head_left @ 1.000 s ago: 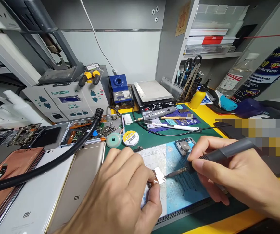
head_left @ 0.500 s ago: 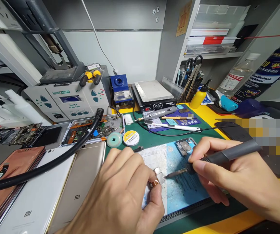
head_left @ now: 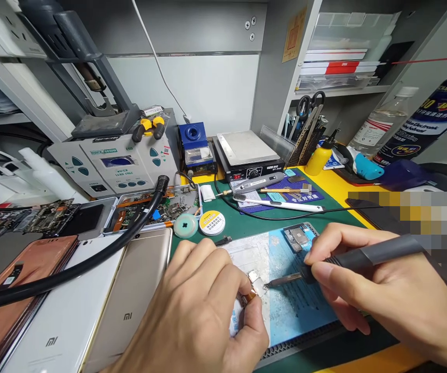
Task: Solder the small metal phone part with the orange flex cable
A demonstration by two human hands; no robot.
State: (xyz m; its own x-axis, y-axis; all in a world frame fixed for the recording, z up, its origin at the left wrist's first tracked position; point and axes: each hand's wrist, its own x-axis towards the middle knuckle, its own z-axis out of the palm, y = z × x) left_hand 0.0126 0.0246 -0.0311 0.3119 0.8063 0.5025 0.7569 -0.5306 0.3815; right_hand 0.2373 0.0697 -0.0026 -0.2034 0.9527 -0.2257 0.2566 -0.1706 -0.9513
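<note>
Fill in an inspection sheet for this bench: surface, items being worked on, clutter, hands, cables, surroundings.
Surface: green mat, bearing a white-and-blue pad.
Job's things: small metal part; black-handled tool, tip at the part's edge, contact unclear.
Clutter: white brush, phones, circuit boards.
Hands: left hand pinches the part; right hand grips the tool.
Cables: black cable crosses the mat; thick hose passes over phones.
Surroundings: control unit, left; clear bottle, right.

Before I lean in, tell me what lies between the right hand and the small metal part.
The iron's front end, over the blue and white mat; the head view shows this.
</note>
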